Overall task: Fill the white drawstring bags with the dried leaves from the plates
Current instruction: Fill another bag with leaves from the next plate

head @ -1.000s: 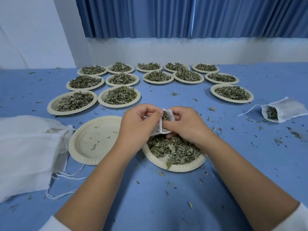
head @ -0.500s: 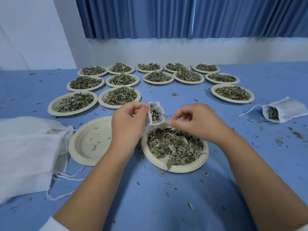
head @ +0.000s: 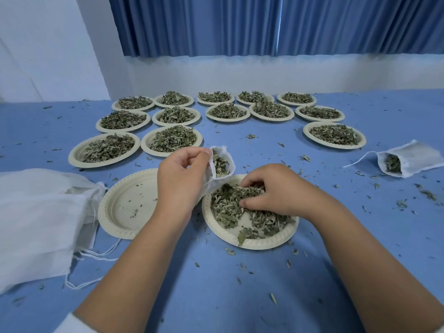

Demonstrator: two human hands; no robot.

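Blue cloth [head: 216, 296] covers the table up to a white wall and a pleated blue curtain [head: 216, 25] at twelve o'clock, and leaf crumbs lie scattered over it. Half a second ago the right hand [head: 276, 188] was raised beside the bag's mouth, its fingertips pinched together above the plate; now it has dropped onto the near plate [head: 264, 243], knuckles up, fingers curled into the dried leaves [head: 225, 207] and closed round a clump of them. The left hand [head: 180, 179] has barely shifted: it still pinches the rim of the small white drawstring bag [head: 222, 162] between thumb and fingers and holds it off the table at eleven o'clock from the near plate, mouth open toward the right hand, with leaves showing inside. A second ago both hands met at that mouth. Nothing else has moved. An empty plate [head: 127, 205] sits at nine o'clock from the near plate, their rims close, and farther out the same way lies a heap of white bags [head: 36, 219] with loose strings trailing. Heaped plates [head: 104, 162] spread in rows from ten to one o'clock. A filled bag [head: 413, 162] lies on its side at two o'clock, well apart, mouth open toward the person.
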